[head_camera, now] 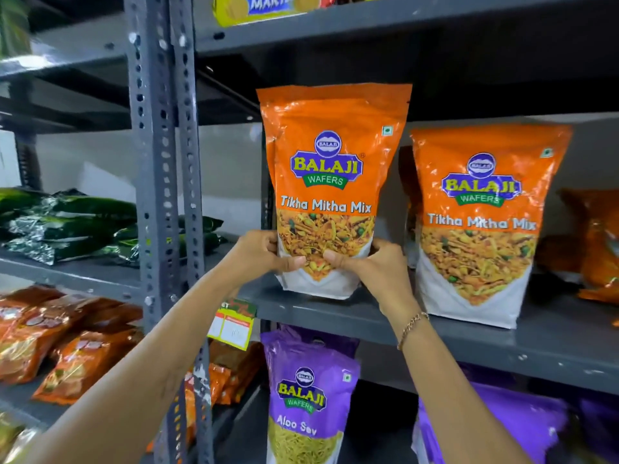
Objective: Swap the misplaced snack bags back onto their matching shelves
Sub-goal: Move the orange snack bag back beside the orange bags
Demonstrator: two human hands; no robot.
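As both hands closed on its lower corners, the orange Tikha Mitha Mix bag stood upright at the left end of the middle shelf, its base at or just above the shelf's front edge; which of the two could not be told. The left hand and the right hand each pinched the bag, thumbs pressed on its front face and fingers wrapped behind. A second bag of the same kind stood just beside it to the right, so the step in hand was judged to be seating the orange bag among its matches. The next move probably called for settling it level and letting go. Both bags read "BALAJI WAFERS" and "Tikha Mitha Mix"; the purple bag on the shelf below read "BALAJI WAFERS" and "Aloo Sev"; a yellow pack above showed "MARIE"
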